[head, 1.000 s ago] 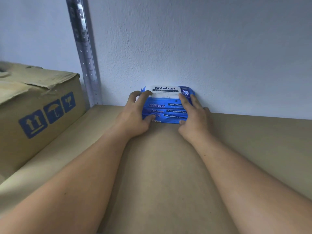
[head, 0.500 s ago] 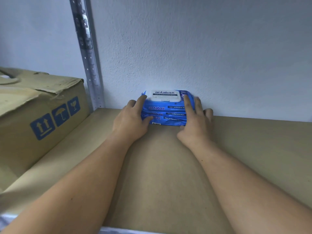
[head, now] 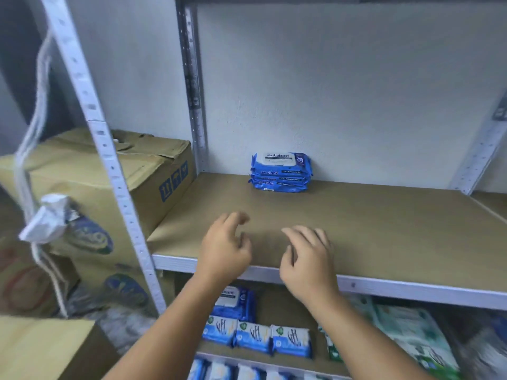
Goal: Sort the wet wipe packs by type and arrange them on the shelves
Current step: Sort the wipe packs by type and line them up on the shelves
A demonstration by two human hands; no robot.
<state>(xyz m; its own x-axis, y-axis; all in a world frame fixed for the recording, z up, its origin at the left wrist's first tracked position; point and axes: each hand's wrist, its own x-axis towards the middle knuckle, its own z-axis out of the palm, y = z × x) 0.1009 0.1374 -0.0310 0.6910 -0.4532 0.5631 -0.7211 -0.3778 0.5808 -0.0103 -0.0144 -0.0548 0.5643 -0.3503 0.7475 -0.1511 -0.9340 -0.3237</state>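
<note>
Antabax wet wipe packs (head: 280, 172), blue with a white lid on the top one, lie in a flat stack at the far edge of the brown shelf board (head: 384, 229), and the stack's back is against the white wall (head: 343, 91). We count three layers, though the lowest one is hard to separate.

Our left hand (head: 225, 250) and right hand (head: 307, 264) hang side by side over the near edge of that same board, well apart from the stack. The left fingers (head: 233, 219) are loosely curled and a little blurred, and they hold nothing. The right fingers (head: 301, 234) are spread and slightly bent, and they also hold nothing. We cannot tell whether either hand touches the board.

To the left, beyond the grey upright post (head: 192, 91), a worn cardboard box (head: 82, 182) with blue handling symbols sits at the same level. A white cord with a crumpled tag (head: 46, 218) hangs beside the nearer upright (head: 109, 165).

On the shelf below, one more blue Antabax pack (head: 233, 300) shows just under our left wrist. A row of three small blue-and-white packs (head: 256, 337) lies nearer to us, and pale green packs (head: 411, 333) lie to the right.
</note>
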